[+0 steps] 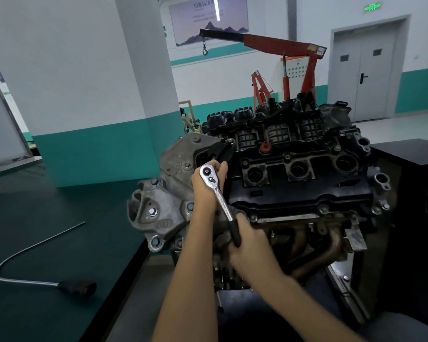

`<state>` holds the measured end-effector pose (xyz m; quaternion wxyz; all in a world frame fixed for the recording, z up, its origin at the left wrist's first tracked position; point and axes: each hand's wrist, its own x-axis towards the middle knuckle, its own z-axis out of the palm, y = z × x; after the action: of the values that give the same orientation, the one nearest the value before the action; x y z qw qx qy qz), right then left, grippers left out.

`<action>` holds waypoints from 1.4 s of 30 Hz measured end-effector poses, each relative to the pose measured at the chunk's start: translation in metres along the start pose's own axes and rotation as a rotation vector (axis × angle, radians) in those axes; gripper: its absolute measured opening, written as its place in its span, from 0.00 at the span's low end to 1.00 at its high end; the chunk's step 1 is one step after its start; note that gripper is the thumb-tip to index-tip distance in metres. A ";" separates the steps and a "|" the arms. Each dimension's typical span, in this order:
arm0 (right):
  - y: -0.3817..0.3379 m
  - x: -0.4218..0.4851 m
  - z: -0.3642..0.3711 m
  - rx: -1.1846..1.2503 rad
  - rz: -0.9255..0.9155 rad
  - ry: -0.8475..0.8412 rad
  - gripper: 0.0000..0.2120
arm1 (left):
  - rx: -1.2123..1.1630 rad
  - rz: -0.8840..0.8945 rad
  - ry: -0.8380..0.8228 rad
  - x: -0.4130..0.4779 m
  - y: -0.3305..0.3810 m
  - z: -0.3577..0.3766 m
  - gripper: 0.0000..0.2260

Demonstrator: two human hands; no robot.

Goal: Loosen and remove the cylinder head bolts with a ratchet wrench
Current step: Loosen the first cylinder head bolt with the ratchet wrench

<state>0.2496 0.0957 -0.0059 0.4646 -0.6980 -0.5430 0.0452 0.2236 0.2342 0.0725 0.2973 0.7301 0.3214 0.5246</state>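
A chrome ratchet wrench [219, 193] with a black grip slants across the left end of the engine [299, 183]. My left hand [205, 185] cups the ratchet's round head from below, at the left end of the black cylinder head cover. My right hand [247, 239] is closed around the black grip lower down. The socket and the bolt under the ratchet head are hidden by my left hand. Several other bolts [323, 208] show along the cover's front edge.
The engine stands between a dark green bench [47, 243] on the left and a black cabinet [410, 174] on the right. A bent metal rod with a black handle [77, 287] lies on the bench. A red engine hoist [282, 60] stands behind.
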 end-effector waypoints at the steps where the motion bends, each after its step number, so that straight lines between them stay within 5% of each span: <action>1: 0.007 0.006 -0.018 -0.038 -0.037 -0.047 0.13 | -0.011 0.001 -0.021 0.000 -0.001 0.000 0.18; 7: 0.015 0.083 -0.127 -0.761 -0.358 -0.089 0.17 | 0.006 -0.011 -0.042 0.002 0.004 0.000 0.21; 10: 0.011 0.089 -0.127 -0.866 -0.427 -0.026 0.16 | 0.001 -0.002 0.024 0.000 0.005 0.000 0.20; 13: 0.019 0.048 -0.090 -0.682 -0.277 0.051 0.18 | -0.007 -0.054 0.030 0.001 0.004 0.004 0.19; 17: 0.004 0.000 -0.016 -0.127 -0.032 0.013 0.15 | 0.013 -0.046 0.040 0.001 0.004 0.005 0.16; 22: -0.010 -0.007 0.014 0.074 0.021 0.041 0.13 | 0.028 -0.001 0.053 0.001 0.000 0.002 0.17; 26: 0.014 0.019 -0.048 -0.121 -0.111 -0.115 0.13 | -0.013 -0.016 -0.040 0.003 0.000 0.000 0.17; 29: 0.019 0.063 -0.109 -0.529 -0.263 -0.172 0.13 | -0.018 -0.053 -0.075 0.003 0.003 -0.002 0.17; 34: 0.004 0.093 -0.133 -0.950 -0.476 -0.036 0.17 | -0.064 -0.038 -0.024 -0.001 0.002 -0.003 0.17; 37: 0.012 0.055 -0.100 -0.791 -0.324 0.014 0.17 | -0.036 -0.051 -0.005 0.001 0.002 0.000 0.18; 42: -0.003 -0.003 -0.010 -0.125 -0.028 0.011 0.15 | 0.014 -0.045 0.026 0.002 0.001 0.003 0.18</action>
<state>0.2514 0.0874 0.0002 0.4237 -0.7183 -0.5518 0.0010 0.2270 0.2351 0.0734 0.2996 0.7178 0.3451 0.5253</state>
